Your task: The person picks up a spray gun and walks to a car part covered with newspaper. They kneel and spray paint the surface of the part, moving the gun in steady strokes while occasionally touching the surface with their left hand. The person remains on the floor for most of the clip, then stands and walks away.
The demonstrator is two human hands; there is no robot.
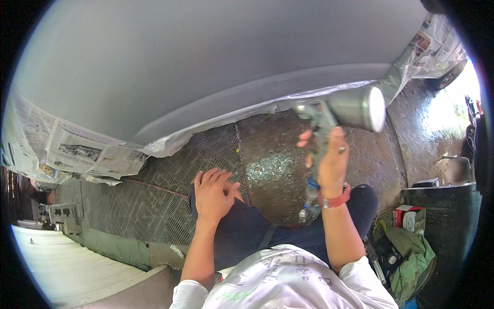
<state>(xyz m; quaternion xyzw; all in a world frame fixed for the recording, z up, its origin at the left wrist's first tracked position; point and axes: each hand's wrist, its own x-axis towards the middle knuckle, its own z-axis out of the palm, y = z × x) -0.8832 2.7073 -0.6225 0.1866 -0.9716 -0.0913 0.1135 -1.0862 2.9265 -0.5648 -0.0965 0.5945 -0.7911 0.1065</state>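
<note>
My right hand (332, 164) is wrapped round the handle of a spray gun (352, 109), somewhat blurred. Its metal cup lies tilted to the right, with a white end, and the nozzle end faces left. A blue and clear fitting (310, 201) hangs below the grip by my wrist. Just beyond the gun stands a large grey vehicle panel (247, 51), apart from it. My left hand (213, 196) holds nothing and rests on my left knee, fingers laid out flat.
Newspaper masking (85, 147) lines the panel's lower left, with more newspaper (437, 44) at the far right. A thin red hose or cord (157, 187) crosses the patterned floor (139, 211). Close on my right are a red and white box (409, 219) and a green cloth (411, 257).
</note>
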